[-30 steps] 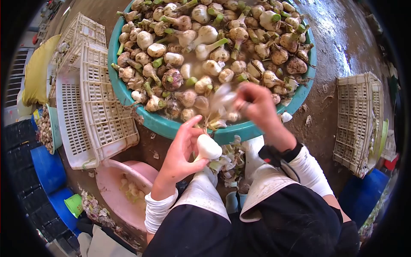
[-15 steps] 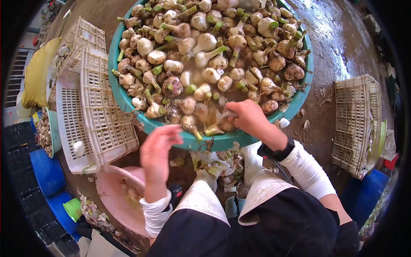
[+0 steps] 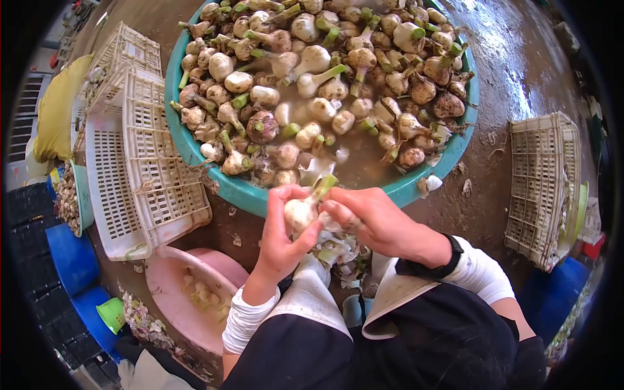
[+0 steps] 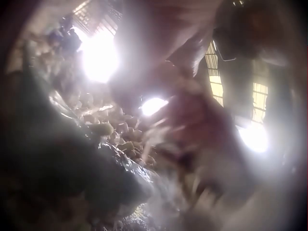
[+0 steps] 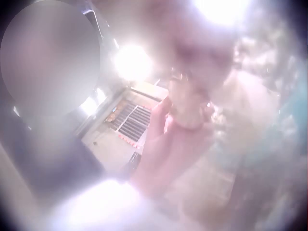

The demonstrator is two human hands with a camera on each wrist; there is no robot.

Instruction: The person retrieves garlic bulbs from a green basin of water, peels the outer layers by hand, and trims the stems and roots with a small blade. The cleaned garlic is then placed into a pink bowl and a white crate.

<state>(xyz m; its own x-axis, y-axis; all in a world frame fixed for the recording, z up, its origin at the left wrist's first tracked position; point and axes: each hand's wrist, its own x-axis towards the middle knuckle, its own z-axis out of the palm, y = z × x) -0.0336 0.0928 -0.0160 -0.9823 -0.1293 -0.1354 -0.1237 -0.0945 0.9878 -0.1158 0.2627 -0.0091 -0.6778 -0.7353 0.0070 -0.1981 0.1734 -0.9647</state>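
Note:
A garlic bulb (image 3: 300, 213) with a short green stem is held in front of the green tub's near rim. My left hand (image 3: 281, 237) grips it from the left, thumb below and fingers curled behind. From the right, my right hand (image 3: 383, 221) has curled fingers at the bulb's side and stem base, over pale loose skin. Many muddy garlic bulbs, some with cut stems, float in brown water in the green tub (image 3: 244, 198). Both wrist views are blurred and glary; the right one shows the left hand (image 5: 166, 154) around the pale bulb.
White plastic crates (image 3: 114, 188) stand at the left, another crate (image 3: 545, 188) at the right. A pink basin (image 3: 162, 286) with some peeled garlic in water sits by my left knee. Shed skins (image 3: 341, 250) lie between my white boots. Blue tubs (image 3: 71, 257) stand far left.
A peeled white bulb left my left hand and flew left over the crate. My right hand dipped into the tub's near edge. Both hands have since met at a different, stemmed bulb.

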